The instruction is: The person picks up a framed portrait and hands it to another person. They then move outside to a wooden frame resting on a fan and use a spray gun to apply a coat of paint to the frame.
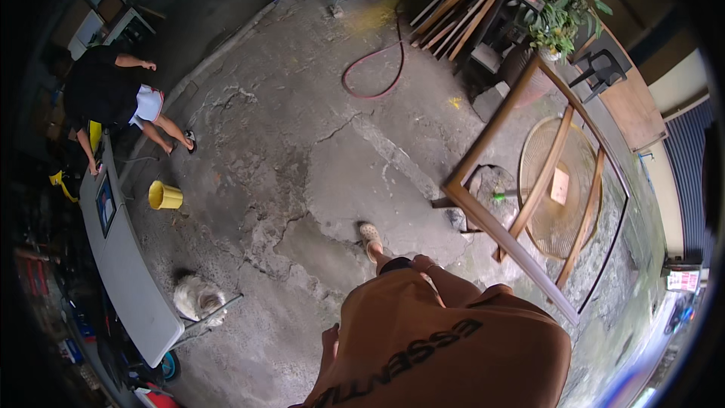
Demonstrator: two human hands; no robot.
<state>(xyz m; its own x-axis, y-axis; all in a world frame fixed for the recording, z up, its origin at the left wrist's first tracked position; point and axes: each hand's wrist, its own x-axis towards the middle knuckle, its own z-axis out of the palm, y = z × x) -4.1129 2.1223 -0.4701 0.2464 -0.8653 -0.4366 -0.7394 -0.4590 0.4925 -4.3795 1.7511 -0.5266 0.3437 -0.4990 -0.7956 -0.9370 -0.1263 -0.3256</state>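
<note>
The person stands on cracked concrete in a brown shirt (453, 344), one beige clog (370, 233) showing ahead. The right hand (421, 263) hangs in front of the body, beside the dark shorts (394, 264); whether it is clenched or holds anything cannot be told. The left hand (330, 337) is down at the shirt's left edge, mostly hidden, so its grip cannot be told either.

The nearest large thing to the right hand, apart from the clothes, is a wooden frame (492, 125) with two slats, standing tilted on the person's right and well apart from both hands. A round tan disc (578, 159) shows through it.

To the left, a co-worker (98, 94) bends with one hand at the far end of a pale table (128, 272). A yellow bucket (165, 196) and a fluffy dog (198, 298) are near the table.
</note>
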